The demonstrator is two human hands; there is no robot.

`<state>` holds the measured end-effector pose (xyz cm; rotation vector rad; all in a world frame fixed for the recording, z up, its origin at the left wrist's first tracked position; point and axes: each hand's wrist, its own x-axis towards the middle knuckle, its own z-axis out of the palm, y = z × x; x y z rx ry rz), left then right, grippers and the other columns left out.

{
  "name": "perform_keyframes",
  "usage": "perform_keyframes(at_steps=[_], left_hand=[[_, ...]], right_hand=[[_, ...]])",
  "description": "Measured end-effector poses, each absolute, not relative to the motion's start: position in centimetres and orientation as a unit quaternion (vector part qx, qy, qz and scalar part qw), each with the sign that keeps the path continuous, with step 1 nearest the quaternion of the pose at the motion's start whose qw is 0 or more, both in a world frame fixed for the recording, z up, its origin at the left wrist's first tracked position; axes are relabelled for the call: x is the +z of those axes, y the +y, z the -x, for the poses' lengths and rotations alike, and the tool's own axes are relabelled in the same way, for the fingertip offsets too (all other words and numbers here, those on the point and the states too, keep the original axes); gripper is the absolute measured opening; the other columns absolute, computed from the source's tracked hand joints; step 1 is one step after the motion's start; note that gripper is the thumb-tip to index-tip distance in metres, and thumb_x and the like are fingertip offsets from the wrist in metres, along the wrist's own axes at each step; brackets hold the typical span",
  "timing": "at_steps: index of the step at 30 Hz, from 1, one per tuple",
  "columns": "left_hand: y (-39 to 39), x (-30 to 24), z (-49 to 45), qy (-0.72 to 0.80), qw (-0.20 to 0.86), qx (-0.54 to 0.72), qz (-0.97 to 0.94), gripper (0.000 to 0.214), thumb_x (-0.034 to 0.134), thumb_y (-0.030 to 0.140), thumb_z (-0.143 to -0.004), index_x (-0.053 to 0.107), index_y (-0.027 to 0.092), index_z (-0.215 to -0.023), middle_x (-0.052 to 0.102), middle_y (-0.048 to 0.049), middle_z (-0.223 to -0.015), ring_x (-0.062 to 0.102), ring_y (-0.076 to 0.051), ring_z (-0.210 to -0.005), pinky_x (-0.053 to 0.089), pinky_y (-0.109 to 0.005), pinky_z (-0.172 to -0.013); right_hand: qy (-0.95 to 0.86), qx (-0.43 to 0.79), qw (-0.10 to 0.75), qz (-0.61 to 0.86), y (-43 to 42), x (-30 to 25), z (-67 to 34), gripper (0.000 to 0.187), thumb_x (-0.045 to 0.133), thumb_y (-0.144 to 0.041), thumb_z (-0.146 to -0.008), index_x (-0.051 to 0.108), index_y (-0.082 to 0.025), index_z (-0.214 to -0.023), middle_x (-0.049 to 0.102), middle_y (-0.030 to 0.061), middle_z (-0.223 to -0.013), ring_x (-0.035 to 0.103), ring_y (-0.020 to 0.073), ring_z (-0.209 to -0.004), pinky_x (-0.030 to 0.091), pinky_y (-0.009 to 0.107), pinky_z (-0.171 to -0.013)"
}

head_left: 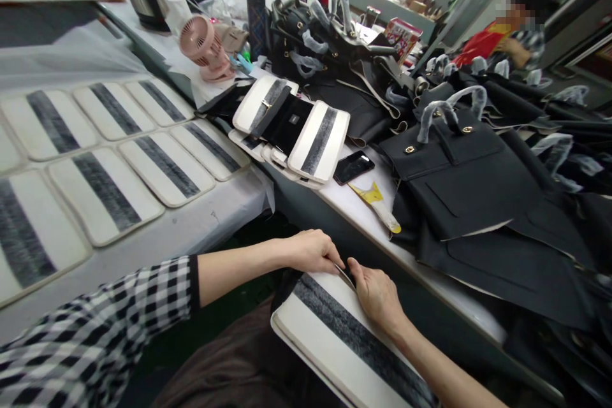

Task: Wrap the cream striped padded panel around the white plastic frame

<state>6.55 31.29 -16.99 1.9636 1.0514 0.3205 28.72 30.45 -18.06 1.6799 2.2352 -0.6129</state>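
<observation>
A cream panel with a dark grey stripe (354,338) rests on my lap, tilted, its far edge toward the table. My left hand (315,251) pinches that far edge, fingers closed on it. Close beside it, my right hand (377,293) grips the same edge with the thumb raised along it. Between the two hands the edge shows a thin layer standing slightly apart. Black material shows at the panel's left corner. The undersides of the fingers are hidden.
Several similar striped panels (105,194) lie in rows on the left table. Ahead are a stacked pile of panels (318,140), a phone (354,167), a yellow-and-white scraper-like tool (377,204) and a pink fan (205,44). Black leather bag pieces (468,172) crowd the right. Two people work beyond.
</observation>
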Motion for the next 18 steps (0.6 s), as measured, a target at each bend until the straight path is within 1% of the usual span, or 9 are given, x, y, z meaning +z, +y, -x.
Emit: perform_keyframes(at_steps=[3,5,10,13,15,17,18], left_hand=[[31.0,-17.9,-5.4,0.419,0.501,0.166,-0.739,0.028,0.066,0.033,-0.084,0.075,0.026,-0.110,0.076,0.0010,-0.100,0.069,-0.016,-0.092,0.046,-0.018,-0.076],[30.8,-18.3,-5.1,0.412,0.528,0.186,-0.719,0.029,0.066,0.032,-0.084,0.075,0.023,-0.110,0.077,0.0011,-0.098,0.068,-0.015,-0.087,0.046,-0.017,-0.073],[30.7,-18.6,-4.7,0.392,0.562,0.194,-0.702,0.027,0.065,0.027,-0.082,0.076,0.019,-0.105,0.077,0.0009,-0.090,0.065,-0.015,-0.082,0.045,-0.019,-0.072],[30.5,-18.4,-4.2,0.376,0.611,0.208,-0.664,0.027,0.063,0.024,-0.081,0.076,0.018,-0.105,0.075,0.0003,-0.093,0.064,-0.017,-0.087,0.045,-0.021,-0.077],[30.2,-18.3,-3.8,0.375,0.630,0.218,-0.644,0.029,0.063,0.030,-0.082,0.074,0.017,-0.107,0.075,-0.0007,-0.096,0.064,-0.017,-0.090,0.046,-0.022,-0.079],[29.7,-18.6,-3.5,0.388,0.667,0.231,-0.593,0.038,0.063,0.042,-0.084,0.072,0.017,-0.111,0.073,-0.0024,-0.103,0.064,-0.018,-0.094,0.047,-0.024,-0.082],[29.4,-19.1,-3.4,0.403,0.688,0.238,-0.554,0.045,0.060,0.050,-0.085,0.071,0.018,-0.113,0.072,-0.0034,-0.106,0.063,-0.019,-0.096,0.047,-0.025,-0.084]], right_hand=[[0.774,-0.219,0.142,-0.577,30.5,-17.9,-27.7,0.082,0.002,-0.064,-0.096,0.074,-0.027,-0.092,0.074,0.0114,-0.094,0.068,0.0342,-0.093,0.044,0.039,-0.072],[0.776,-0.223,0.143,-0.573,30.6,-17.9,-27.0,0.081,0.002,-0.063,-0.096,0.074,-0.027,-0.093,0.074,0.0112,-0.095,0.068,0.0335,-0.094,0.044,0.039,-0.073],[0.780,-0.231,0.142,-0.564,30.8,-17.7,-25.6,0.081,0.003,-0.060,-0.097,0.076,-0.024,-0.093,0.074,0.0137,-0.097,0.068,0.0321,-0.096,0.045,0.038,-0.076],[0.782,-0.234,0.141,-0.559,30.8,-17.7,-24.9,0.084,0.002,-0.062,-0.097,0.076,-0.023,-0.093,0.074,0.0150,-0.095,0.068,0.0328,-0.095,0.045,0.039,-0.077],[0.787,-0.237,0.140,-0.552,30.9,-17.7,-24.6,0.083,0.002,-0.061,-0.097,0.076,-0.023,-0.095,0.074,0.0149,-0.096,0.068,0.0323,-0.096,0.046,0.039,-0.077],[0.791,-0.241,0.139,-0.544,30.9,-17.6,-24.3,0.082,0.003,-0.061,-0.097,0.076,-0.024,-0.097,0.074,0.0144,-0.098,0.068,0.0310,-0.096,0.046,0.038,-0.078],[0.793,-0.242,0.140,-0.542,30.9,-17.6,-24.2,0.082,0.003,-0.061,-0.097,0.076,-0.024,-0.097,0.074,0.0142,-0.098,0.068,0.0304,-0.096,0.046,0.037,-0.078]])
